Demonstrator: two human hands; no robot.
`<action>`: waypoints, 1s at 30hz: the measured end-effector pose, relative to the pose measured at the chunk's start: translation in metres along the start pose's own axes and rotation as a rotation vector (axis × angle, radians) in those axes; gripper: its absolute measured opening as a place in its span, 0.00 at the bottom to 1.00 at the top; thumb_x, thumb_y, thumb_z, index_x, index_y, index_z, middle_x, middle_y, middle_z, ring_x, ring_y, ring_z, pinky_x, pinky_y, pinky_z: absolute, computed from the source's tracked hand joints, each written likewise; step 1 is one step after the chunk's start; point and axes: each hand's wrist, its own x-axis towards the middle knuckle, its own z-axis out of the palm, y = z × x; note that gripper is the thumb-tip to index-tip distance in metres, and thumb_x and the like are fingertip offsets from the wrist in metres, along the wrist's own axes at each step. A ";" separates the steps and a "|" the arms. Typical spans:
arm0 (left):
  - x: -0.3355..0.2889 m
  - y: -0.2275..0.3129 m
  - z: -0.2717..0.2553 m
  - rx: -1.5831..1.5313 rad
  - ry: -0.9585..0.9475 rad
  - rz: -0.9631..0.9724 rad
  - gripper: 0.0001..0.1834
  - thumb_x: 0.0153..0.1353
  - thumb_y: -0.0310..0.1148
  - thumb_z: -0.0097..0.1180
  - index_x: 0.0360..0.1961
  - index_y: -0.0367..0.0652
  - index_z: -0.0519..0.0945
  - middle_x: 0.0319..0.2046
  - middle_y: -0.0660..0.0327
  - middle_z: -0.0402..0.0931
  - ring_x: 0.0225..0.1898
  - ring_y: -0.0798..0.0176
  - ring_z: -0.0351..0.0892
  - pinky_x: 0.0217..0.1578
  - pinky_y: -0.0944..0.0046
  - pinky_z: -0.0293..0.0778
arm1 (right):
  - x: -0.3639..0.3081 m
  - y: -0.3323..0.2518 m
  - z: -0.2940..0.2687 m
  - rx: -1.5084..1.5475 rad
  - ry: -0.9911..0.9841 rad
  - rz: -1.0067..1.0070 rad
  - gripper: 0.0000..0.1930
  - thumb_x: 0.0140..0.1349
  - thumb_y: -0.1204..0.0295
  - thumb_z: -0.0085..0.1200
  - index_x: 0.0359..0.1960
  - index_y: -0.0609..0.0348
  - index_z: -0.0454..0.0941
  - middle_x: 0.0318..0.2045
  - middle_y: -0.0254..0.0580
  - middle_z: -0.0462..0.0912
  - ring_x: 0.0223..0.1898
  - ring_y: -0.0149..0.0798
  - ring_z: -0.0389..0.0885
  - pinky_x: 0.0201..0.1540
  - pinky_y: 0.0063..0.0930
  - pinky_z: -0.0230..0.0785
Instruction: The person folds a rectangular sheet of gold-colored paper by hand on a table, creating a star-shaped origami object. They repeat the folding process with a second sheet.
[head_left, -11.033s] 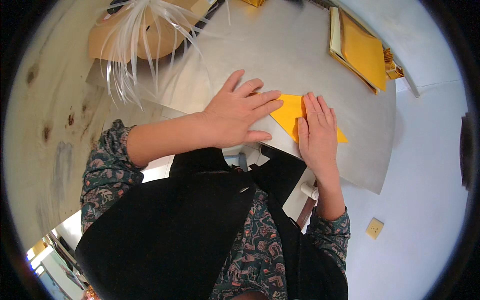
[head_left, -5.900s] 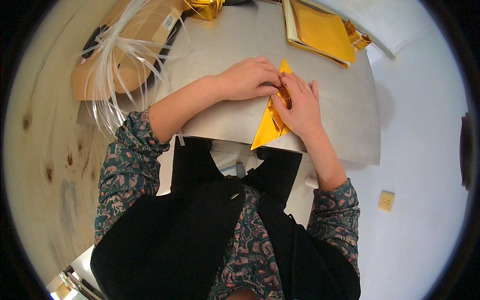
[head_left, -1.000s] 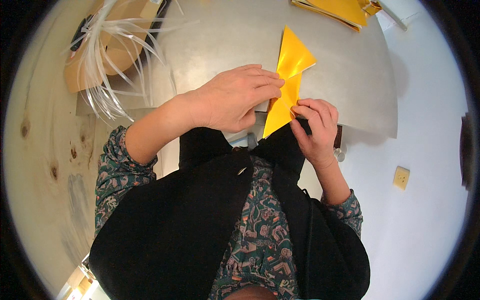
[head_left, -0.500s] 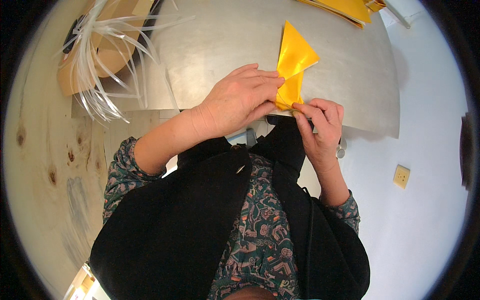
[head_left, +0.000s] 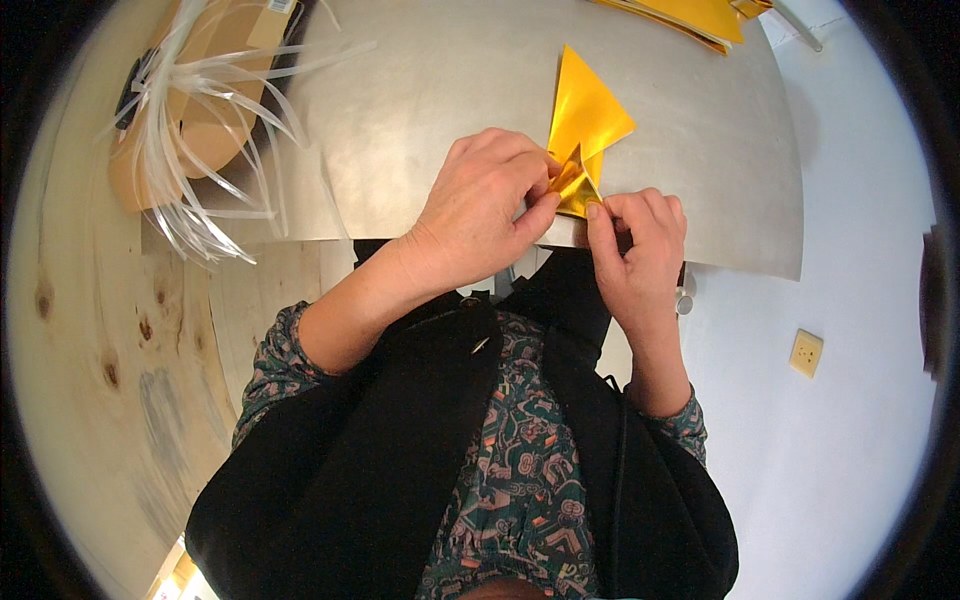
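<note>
A shiny gold sheet of folded paper (head_left: pixel 588 108) lies at the near edge of the grey metal table (head_left: pixel 430 90). Its far part is a flat triangle pointing away from me, and its near part is creased, with a flap standing up. My left hand (head_left: pixel 490 195) pinches the left side of that flap between thumb and fingers. On the right, my right hand (head_left: pixel 640 235) grips the near right corner with thumb and forefinger, the other fingers curled. The fingers hide part of the near folds.
More gold folded paper (head_left: pixel 690 22) is stacked at the table's far right. At the far left, a bundle of clear plastic strips (head_left: pixel 190 120) spreads over a brown cardboard box (head_left: pixel 225 120). A pale wall with a socket (head_left: pixel 806 353) stands to the right.
The near part of the gold paper, flatter before, now has a flap raised. My left hand's fingers have curled from lying over the paper into a pinch. The right hand keeps its corner.
</note>
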 end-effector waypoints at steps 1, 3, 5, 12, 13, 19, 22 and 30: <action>0.000 0.000 0.001 -0.009 0.007 -0.013 0.07 0.60 0.29 0.64 0.29 0.40 0.78 0.39 0.56 0.81 0.48 0.48 0.79 0.53 0.51 0.72 | 0.001 0.000 -0.001 -0.006 -0.009 0.005 0.08 0.61 0.69 0.66 0.29 0.54 0.80 0.26 0.36 0.75 0.32 0.44 0.71 0.40 0.40 0.60; 0.000 -0.001 0.001 -0.039 0.003 -0.059 0.08 0.60 0.29 0.65 0.27 0.40 0.78 0.40 0.56 0.81 0.49 0.47 0.78 0.53 0.52 0.72 | 0.005 -0.001 0.000 -0.019 -0.032 0.012 0.09 0.61 0.68 0.66 0.27 0.54 0.79 0.25 0.36 0.74 0.32 0.44 0.71 0.39 0.41 0.59; -0.001 0.001 0.003 -0.010 0.015 -0.087 0.08 0.59 0.29 0.65 0.27 0.39 0.79 0.41 0.55 0.80 0.49 0.47 0.77 0.53 0.52 0.71 | 0.006 -0.001 -0.001 -0.018 -0.053 0.029 0.09 0.61 0.68 0.66 0.27 0.54 0.79 0.24 0.36 0.74 0.32 0.44 0.71 0.39 0.41 0.59; 0.000 0.001 0.010 0.081 0.041 -0.117 0.08 0.60 0.30 0.66 0.30 0.37 0.82 0.43 0.55 0.78 0.50 0.48 0.75 0.52 0.50 0.71 | 0.009 -0.003 0.000 -0.027 -0.067 0.048 0.11 0.61 0.67 0.66 0.25 0.54 0.78 0.24 0.37 0.74 0.31 0.45 0.70 0.38 0.42 0.59; 0.000 0.001 0.010 0.085 0.044 -0.118 0.08 0.60 0.31 0.66 0.30 0.37 0.82 0.43 0.55 0.78 0.50 0.48 0.75 0.52 0.50 0.72 | 0.010 -0.003 -0.001 -0.030 -0.070 0.046 0.11 0.61 0.67 0.66 0.25 0.54 0.78 0.24 0.37 0.74 0.31 0.45 0.70 0.38 0.42 0.59; 0.003 0.003 0.012 0.111 0.057 -0.150 0.09 0.57 0.30 0.68 0.32 0.38 0.80 0.44 0.55 0.77 0.51 0.47 0.73 0.52 0.51 0.72 | 0.012 -0.002 -0.001 -0.031 -0.083 0.038 0.11 0.60 0.67 0.67 0.24 0.54 0.77 0.23 0.37 0.73 0.30 0.45 0.70 0.36 0.42 0.59; 0.004 0.004 0.012 0.099 0.098 -0.194 0.10 0.56 0.28 0.70 0.33 0.40 0.78 0.45 0.56 0.76 0.52 0.47 0.72 0.53 0.51 0.72 | 0.013 -0.001 -0.002 -0.031 -0.090 0.040 0.11 0.59 0.67 0.67 0.24 0.54 0.77 0.23 0.37 0.73 0.30 0.45 0.70 0.36 0.42 0.58; 0.000 0.003 0.011 0.089 0.103 -0.118 0.19 0.60 0.27 0.68 0.53 0.47 0.86 0.53 0.55 0.75 0.57 0.47 0.71 0.60 0.52 0.72 | 0.014 0.000 -0.002 -0.018 -0.110 0.044 0.12 0.60 0.66 0.66 0.24 0.54 0.78 0.23 0.37 0.74 0.30 0.45 0.71 0.36 0.42 0.58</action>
